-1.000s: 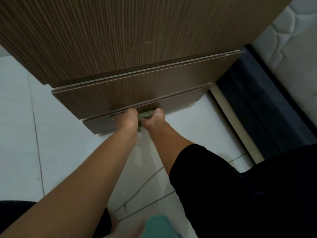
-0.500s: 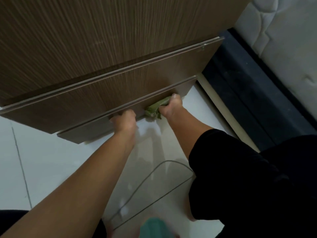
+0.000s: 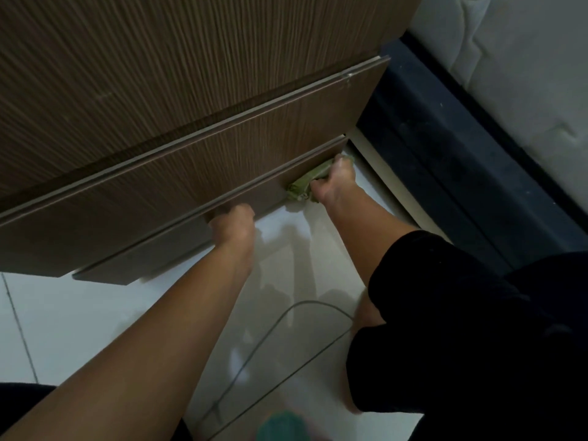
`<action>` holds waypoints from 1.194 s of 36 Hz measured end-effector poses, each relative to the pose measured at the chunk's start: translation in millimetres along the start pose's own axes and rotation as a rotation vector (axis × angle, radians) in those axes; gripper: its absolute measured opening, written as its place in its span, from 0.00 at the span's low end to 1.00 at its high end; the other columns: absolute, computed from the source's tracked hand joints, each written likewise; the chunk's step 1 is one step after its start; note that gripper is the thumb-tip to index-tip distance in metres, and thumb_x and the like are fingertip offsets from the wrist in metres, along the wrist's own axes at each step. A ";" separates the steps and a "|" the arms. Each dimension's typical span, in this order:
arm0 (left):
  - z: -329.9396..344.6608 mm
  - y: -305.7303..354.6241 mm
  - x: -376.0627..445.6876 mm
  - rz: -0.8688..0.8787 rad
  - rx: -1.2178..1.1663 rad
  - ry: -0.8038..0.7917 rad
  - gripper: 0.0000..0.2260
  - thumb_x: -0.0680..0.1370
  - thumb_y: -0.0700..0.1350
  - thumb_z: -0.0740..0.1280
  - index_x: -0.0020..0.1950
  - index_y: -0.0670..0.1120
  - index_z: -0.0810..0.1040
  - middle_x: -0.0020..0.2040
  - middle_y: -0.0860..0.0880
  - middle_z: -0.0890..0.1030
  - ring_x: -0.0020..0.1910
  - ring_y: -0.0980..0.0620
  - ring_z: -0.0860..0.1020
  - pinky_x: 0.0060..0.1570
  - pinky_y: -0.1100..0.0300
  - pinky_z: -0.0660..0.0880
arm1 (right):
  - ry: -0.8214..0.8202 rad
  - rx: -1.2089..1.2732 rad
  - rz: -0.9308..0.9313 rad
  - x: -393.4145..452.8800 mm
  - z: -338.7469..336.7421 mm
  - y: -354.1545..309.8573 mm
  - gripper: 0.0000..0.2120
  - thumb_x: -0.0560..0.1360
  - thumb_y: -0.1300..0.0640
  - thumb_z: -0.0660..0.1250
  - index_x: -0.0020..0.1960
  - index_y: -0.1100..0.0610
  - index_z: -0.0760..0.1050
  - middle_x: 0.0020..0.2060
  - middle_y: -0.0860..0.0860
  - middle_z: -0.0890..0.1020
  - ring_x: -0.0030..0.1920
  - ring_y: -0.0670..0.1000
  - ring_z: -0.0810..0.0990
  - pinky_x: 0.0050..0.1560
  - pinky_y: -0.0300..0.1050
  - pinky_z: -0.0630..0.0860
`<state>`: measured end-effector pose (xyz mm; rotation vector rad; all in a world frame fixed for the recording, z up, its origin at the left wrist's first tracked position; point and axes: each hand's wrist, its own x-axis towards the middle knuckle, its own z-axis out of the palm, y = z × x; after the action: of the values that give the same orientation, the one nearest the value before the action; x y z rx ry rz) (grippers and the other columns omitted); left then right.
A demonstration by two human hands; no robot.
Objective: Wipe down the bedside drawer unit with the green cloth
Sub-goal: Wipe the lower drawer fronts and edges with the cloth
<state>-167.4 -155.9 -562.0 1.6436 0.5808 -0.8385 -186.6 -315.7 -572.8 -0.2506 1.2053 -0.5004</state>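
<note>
The bedside drawer unit [image 3: 197,90] is dark brown wood grain and fills the upper left of the view, seen from above. Its lower drawer front [image 3: 178,240] juts out over the floor. My left hand [image 3: 234,222] grips the top edge of that lower drawer near its middle, fingers hidden behind the edge. My right hand [image 3: 337,183] is shut on the bunched green cloth [image 3: 307,183] and presses it against the right end of the same drawer front.
A white tiled floor [image 3: 79,313] lies below the unit. A thin grey cable [image 3: 286,332] loops across the tiles between my arms. A dark bed frame [image 3: 445,160] and a white quilted mattress [image 3: 515,58] stand to the right. A teal object [image 3: 283,428] sits at the bottom edge.
My right hand has slid the green cloth rightward along the lower drawer, from beside my left hand to the drawer's right end. My left hand has kept its grip.
</note>
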 end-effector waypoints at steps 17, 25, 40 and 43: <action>6.1 5.8 -3.6 -0.014 0.041 -0.083 0.03 0.75 0.39 0.60 0.48 0.43 0.72 0.36 0.47 0.69 0.32 0.51 0.67 0.35 0.60 0.66 | -0.048 0.008 -0.117 -8.7 0.4 -17.4 0.18 0.80 0.51 0.56 0.64 0.61 0.71 0.59 0.59 0.78 0.58 0.58 0.78 0.62 0.51 0.74; -2.8 10.9 -15.8 0.018 0.046 -0.215 0.05 0.75 0.39 0.58 0.47 0.44 0.73 0.43 0.45 0.71 0.39 0.50 0.68 0.37 0.60 0.67 | -0.104 -0.048 -0.177 -38.5 3.8 -23.4 0.17 0.81 0.53 0.56 0.66 0.59 0.69 0.59 0.57 0.77 0.59 0.55 0.76 0.64 0.47 0.71; -43.6 29.5 -65.6 0.198 0.165 -0.389 0.11 0.81 0.45 0.55 0.59 0.47 0.74 0.62 0.46 0.75 0.64 0.51 0.72 0.62 0.55 0.66 | -0.374 -0.020 -0.146 -109.7 -24.9 -4.2 0.21 0.82 0.52 0.51 0.72 0.58 0.62 0.68 0.60 0.71 0.67 0.61 0.71 0.64 0.60 0.67; -58.7 35.7 -80.2 0.213 0.156 -0.406 0.20 0.82 0.50 0.54 0.73 0.45 0.64 0.70 0.47 0.70 0.69 0.49 0.69 0.65 0.54 0.64 | -0.517 -0.069 -0.128 -134.8 -32.6 3.8 0.20 0.82 0.51 0.51 0.70 0.59 0.65 0.66 0.59 0.74 0.67 0.60 0.71 0.65 0.58 0.67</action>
<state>-177.7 -102.4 -471.5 1.5805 0.0573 -1.0420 -252.1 -243.1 -474.4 -0.4860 0.7047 -0.4680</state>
